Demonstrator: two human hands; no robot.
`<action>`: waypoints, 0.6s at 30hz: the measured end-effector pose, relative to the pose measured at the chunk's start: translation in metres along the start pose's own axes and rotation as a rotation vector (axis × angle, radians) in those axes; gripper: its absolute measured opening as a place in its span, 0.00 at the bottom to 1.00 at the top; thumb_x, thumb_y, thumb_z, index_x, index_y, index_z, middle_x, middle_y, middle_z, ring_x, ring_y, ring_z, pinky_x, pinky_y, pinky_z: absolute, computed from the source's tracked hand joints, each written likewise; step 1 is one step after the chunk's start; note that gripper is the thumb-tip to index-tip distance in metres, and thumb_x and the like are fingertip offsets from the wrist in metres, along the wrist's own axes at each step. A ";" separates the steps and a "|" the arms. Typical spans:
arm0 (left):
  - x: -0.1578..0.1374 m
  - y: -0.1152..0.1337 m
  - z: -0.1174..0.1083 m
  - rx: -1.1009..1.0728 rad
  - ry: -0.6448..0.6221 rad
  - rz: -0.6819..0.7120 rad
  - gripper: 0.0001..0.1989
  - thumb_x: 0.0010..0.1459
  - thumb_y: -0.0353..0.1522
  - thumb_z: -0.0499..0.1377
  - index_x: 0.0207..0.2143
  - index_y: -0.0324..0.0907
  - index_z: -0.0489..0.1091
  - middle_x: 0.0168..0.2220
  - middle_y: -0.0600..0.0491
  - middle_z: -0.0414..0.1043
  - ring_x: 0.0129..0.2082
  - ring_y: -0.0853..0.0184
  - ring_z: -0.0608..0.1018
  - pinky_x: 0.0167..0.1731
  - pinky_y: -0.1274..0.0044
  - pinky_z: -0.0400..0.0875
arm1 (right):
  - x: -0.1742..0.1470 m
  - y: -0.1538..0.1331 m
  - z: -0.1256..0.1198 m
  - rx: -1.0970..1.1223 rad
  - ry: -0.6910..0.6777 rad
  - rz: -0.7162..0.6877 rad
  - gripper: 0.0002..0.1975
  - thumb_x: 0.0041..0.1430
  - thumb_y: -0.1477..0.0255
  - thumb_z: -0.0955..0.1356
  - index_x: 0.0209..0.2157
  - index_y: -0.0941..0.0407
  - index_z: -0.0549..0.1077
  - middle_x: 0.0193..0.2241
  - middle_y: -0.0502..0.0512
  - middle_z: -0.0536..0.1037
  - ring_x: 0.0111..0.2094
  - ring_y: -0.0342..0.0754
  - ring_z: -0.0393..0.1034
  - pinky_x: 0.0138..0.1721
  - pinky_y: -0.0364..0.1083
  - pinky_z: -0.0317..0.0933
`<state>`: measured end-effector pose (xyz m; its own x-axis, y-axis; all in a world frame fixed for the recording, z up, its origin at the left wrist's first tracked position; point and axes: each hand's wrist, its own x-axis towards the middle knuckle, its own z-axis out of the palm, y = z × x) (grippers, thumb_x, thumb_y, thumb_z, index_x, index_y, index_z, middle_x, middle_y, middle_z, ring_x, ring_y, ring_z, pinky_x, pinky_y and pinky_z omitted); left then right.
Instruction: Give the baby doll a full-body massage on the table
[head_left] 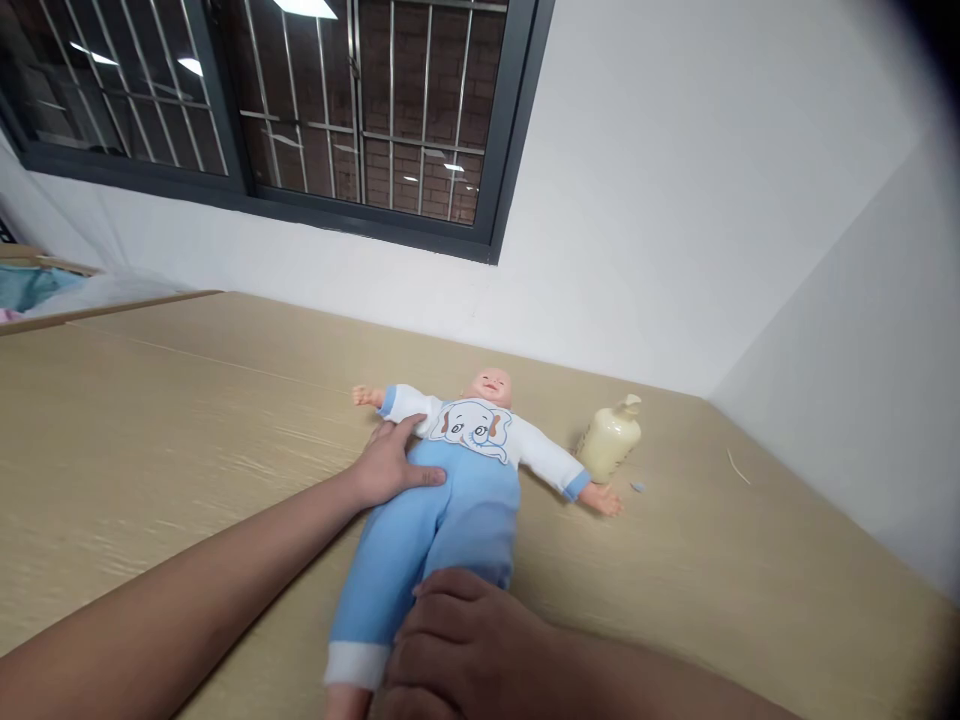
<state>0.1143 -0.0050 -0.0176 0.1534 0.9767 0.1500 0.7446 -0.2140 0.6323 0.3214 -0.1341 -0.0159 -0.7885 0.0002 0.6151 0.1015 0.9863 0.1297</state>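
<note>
A baby doll (pixel 480 520) lies on its back, its head (pixel 492 386) towards the wall and both arms spread out. It wears a white top with an elephant face (pixel 471 428) and light blue trousers with white cuffs. My left hand (pixel 394 465) rests against the doll's waist, thumb across the trousers and fingers spread along its side. Nearer to me, my right hand (pixel 472 645) is closed around the doll's lower leg on the right and hides most of it. The other foot runs out of the picture at the bottom.
A pump bottle (pixel 611 440) of pale yellow liquid stands beside the doll's outstretched hand. Close to it lie a small bluish scrap (pixel 637 487) and a thin strip (pixel 738 467). White walls and a barred window (pixel 360 110) bound the wooden tabletop (pixel 187 400).
</note>
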 end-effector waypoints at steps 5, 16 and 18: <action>0.001 0.001 -0.003 -0.045 0.010 0.258 0.56 0.46 0.57 0.67 0.70 0.42 0.53 0.67 0.37 0.51 0.68 0.42 0.54 0.66 0.56 0.51 | 0.025 0.007 -0.054 -0.075 0.108 0.127 0.03 0.61 0.74 0.66 0.32 0.56 0.68 0.33 0.50 0.80 0.40 0.46 0.74 0.58 0.51 0.61; -0.001 0.009 -0.005 0.085 -0.037 0.369 0.42 0.54 0.55 0.63 0.67 0.48 0.62 0.71 0.43 0.45 0.70 0.44 0.50 0.67 0.57 0.48 | -0.008 0.076 -0.047 0.002 0.154 0.363 0.06 0.58 0.78 0.63 0.37 0.53 0.68 0.38 0.54 0.80 0.48 0.51 0.73 0.53 0.55 0.65; -0.001 0.008 -0.005 0.084 -0.018 0.306 0.46 0.51 0.57 0.64 0.67 0.47 0.62 0.69 0.40 0.50 0.69 0.43 0.54 0.65 0.58 0.52 | -0.004 0.067 -0.050 0.005 0.151 0.326 0.06 0.58 0.77 0.64 0.37 0.54 0.68 0.38 0.53 0.80 0.48 0.50 0.73 0.55 0.55 0.64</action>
<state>0.1165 -0.0074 -0.0091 0.3896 0.8675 0.3093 0.7130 -0.4967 0.4949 0.3616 -0.0767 0.0289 -0.6167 0.2911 0.7314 0.3300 0.9391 -0.0956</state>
